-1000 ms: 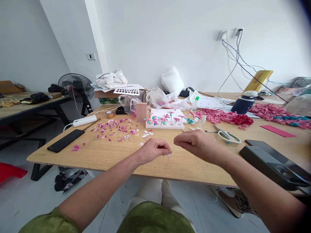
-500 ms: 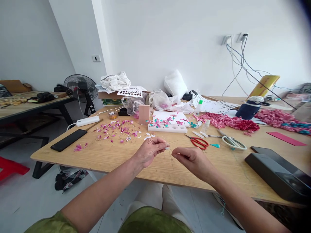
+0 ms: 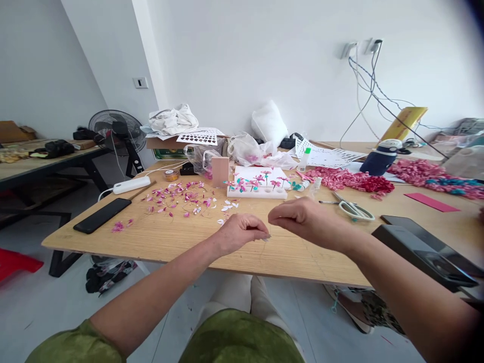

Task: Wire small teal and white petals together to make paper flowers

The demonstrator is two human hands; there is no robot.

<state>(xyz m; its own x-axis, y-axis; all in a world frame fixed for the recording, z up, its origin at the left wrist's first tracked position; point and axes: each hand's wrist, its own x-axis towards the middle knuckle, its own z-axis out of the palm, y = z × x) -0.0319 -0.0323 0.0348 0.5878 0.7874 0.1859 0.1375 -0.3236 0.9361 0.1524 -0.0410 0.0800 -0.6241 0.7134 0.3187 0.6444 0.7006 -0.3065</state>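
Observation:
My left hand is closed in a pinch above the table's front part, with a small whitish petal-like piece at the fingertips. A faint, thin thread or wire seems to trail near it. Just to the right and a little higher, my right hand is also pinched; what its fingertips hold is too fine to make out. Beyond the hands lie loose white petals and scattered pink petals with thin stems. Pink flowers with teal leaves stand in a white foam block.
White-handled scissors, a clear small bottle and a dark device lie rightward. Pink bundles and a blue flask stand farther back. A black phone and white power strip are left. Another person's foot shows below.
My right hand has risen and now sits higher than the left, covering the red-handled scissors. The left hand has moved slightly right and down. The view has shifted a little.

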